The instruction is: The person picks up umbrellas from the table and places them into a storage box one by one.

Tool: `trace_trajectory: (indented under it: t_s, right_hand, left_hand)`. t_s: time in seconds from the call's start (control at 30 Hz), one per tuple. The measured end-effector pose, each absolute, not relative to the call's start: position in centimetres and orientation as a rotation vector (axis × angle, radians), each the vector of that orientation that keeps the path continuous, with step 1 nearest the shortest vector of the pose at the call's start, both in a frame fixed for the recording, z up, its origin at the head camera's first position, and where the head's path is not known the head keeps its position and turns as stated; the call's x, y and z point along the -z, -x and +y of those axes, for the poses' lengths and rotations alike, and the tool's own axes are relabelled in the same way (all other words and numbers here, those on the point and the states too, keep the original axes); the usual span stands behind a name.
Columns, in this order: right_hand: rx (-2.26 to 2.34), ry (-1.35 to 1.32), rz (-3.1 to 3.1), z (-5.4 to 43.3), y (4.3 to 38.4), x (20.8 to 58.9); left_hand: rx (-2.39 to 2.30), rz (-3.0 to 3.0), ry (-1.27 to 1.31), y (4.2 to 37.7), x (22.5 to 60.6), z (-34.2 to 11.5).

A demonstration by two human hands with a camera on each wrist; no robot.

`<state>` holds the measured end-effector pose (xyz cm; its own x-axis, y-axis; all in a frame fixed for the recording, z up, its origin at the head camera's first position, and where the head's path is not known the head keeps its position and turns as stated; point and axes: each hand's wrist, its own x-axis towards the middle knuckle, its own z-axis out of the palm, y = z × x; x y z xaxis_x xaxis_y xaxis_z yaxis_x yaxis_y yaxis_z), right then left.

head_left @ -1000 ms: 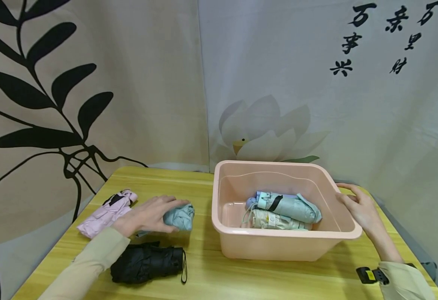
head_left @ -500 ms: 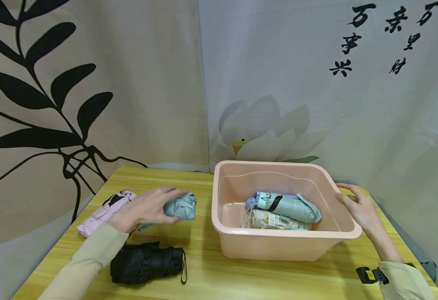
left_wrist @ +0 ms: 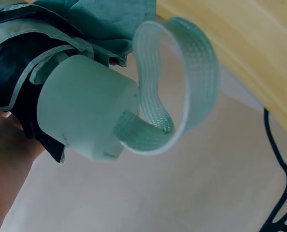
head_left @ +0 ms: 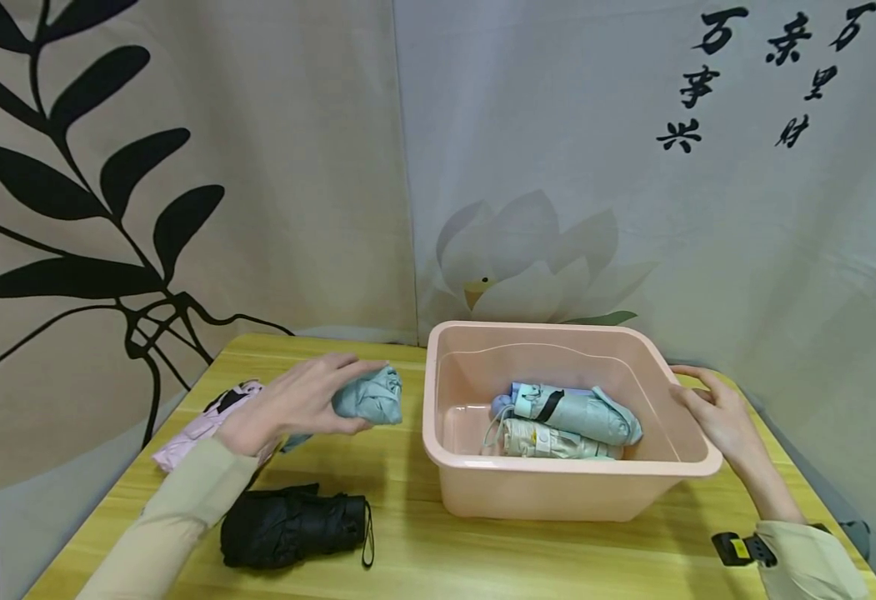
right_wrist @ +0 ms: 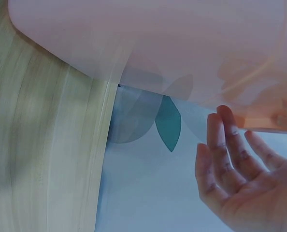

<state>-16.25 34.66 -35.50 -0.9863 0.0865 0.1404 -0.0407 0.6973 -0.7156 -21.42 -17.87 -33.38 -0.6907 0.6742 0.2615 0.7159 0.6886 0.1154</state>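
Note:
My left hand grips a folded teal umbrella, held above the table at the left of the pink plastic bin. The left wrist view shows the umbrella's pale green handle with a woven strap loop hanging off its end. At the bin's right side, my right hand holds the rim, thumb over the edge and the other fingers outside; in the right wrist view those fingers reach up to the wall. Inside the bin lie a light blue umbrella and a pale patterned umbrella.
A black folded umbrella lies at the front left of the wooden table, its wrist loop pointing right. A lilac umbrella lies farther left, partly behind my left hand. Printed cloth curtains hang behind the table.
My left hand has lifted the teal umbrella off the table and moved it slightly up and to the right. The right hand and the bin have stayed in place.

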Motion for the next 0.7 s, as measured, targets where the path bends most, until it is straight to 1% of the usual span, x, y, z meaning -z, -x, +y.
trace_trajectory:
  t_s: [0.47, 0.7]
  right_hand:
    - [-1.148, 0.042, -2.754, 34.6, 16.2, 35.5]
    - [-1.142, 0.045, -2.752, 34.6, 16.2, 35.5]
  left_hand:
    - [0.274, -2.654, 1.140, 21.3, 31.2, -16.2]
    - [0.258, -2.595, 1.198, 21.4, 30.5, -15.0]
